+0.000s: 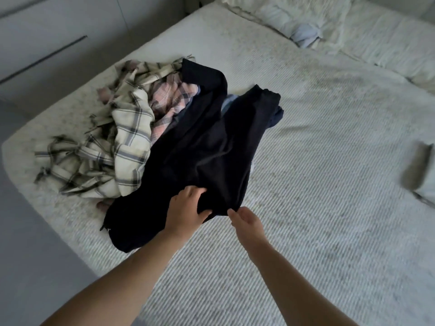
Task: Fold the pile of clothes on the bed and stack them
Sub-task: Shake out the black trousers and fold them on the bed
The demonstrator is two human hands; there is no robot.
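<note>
Starting out: left hand (186, 208) grips dark garment (207, 147), right hand (247, 221) pinches its hem; plaid pile (122, 142) at 10 o'clock unfolded, no stack visible.

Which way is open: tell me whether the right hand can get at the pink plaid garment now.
Probably not directly: the dark garment that both hands grip lies between the right hand and the pink plaid garment.

Matt black cloth garment (207, 147), soft and limp. Woven checked cloth (127, 128), cream with dark lines. Ribbed textile bedspread (317, 172), matt, coarse. Pillows (353, 31) crinkled, probably cotton.
</note>
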